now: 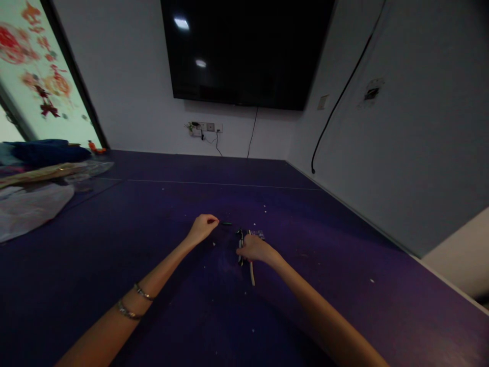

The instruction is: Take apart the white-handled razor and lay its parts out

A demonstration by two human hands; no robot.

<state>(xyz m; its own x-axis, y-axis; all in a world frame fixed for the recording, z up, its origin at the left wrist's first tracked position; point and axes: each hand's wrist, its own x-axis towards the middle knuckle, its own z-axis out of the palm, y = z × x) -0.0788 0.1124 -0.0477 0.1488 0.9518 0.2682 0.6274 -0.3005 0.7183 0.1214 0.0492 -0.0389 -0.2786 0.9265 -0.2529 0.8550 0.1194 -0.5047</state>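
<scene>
My left hand (205,229) is low over the purple surface (171,285), its thumb and fingertips pinched together. Whatever the pinch may hold is too small to make out. Just beyond those fingertips lies a small, thin dark green piece (226,224). My right hand (256,248) is closed over a cluster of small things, its fingers on a narrow black-and-silver object (240,250) whose kind I cannot tell. A pale stick-like piece (252,275) pokes out below this hand. Beyond the knuckles shows a small clear, shiny packet (259,234). The palm hides part of the cluster.
Tiny white scraps (254,224) dot the purple surface. At far left are a blue cloth heap (49,152) and a whitish plastic bag (36,206). A black cable (340,97) hangs down the right wall. Behind, a large television (248,51) hangs above wall sockets (210,127).
</scene>
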